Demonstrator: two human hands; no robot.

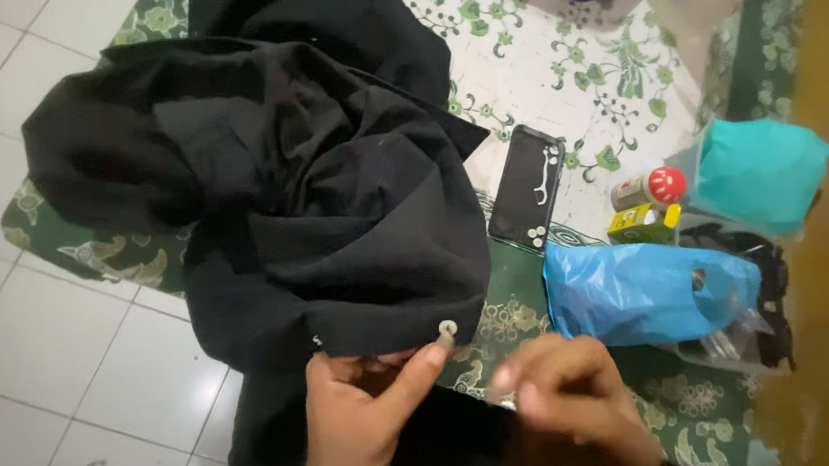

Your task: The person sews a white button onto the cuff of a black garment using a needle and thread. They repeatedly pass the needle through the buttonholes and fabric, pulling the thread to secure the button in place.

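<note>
A crumpled black garment [311,192] lies on a green and white floral mat [540,62]. My left hand [361,423] pinches the garment's near edge, thumb pressed beside a small pale button [447,329] on the cloth. My right hand [574,404] hovers just right of it, blurred, fingers pinched together on something too small to make out. More black cloth lies under both hands.
A black phone [527,186] with small white items on it lies right of the garment. Further right are a blue plastic bag [639,288], a teal bag [759,168], a small yellow-green box [644,225] and a red-capped container [652,187]. White floor tiles [36,366] lie left.
</note>
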